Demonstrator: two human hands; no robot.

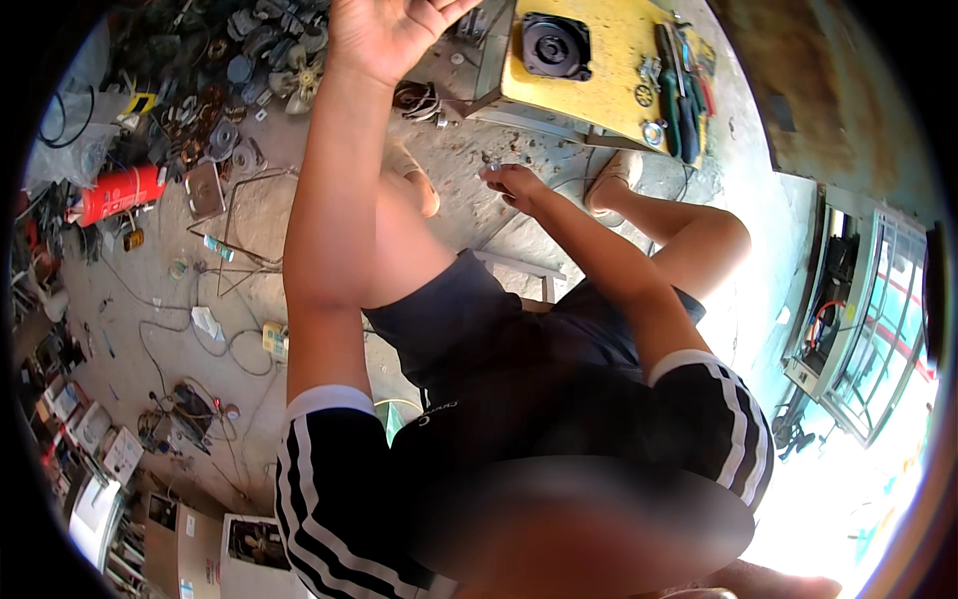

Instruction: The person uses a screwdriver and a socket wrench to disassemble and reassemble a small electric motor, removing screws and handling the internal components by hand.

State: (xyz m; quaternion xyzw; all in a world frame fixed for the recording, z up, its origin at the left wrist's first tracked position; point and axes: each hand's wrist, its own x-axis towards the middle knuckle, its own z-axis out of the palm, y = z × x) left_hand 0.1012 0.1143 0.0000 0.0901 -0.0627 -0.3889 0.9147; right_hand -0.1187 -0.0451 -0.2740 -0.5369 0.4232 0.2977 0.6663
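Observation:
My left hand (394, 38) is raised at the top edge, palm showing and fingers stretched toward the right. Its upper part is cut off, and I see nothing held in it. Over the floor between my knees, my right hand (512, 187) is closed, thumb and fingers together. A small pale or shiny bit shows at its fingertips, too small to name. Beyond it stands a yellow-topped low table (544, 100). On the table lies a black square fan-like part (556, 47) with a round centre. Dark-handled screwdrivers (687, 115) lie along the table's right side.
Small metal parts (644, 95) lie beside the screwdrivers. A heap of motor and fan parts (225, 95) covers the floor at the far left, near a red cylinder (122, 195). Cables (160, 324) trail across the left floor. Cardboard boxes (180, 544) stand at lower left.

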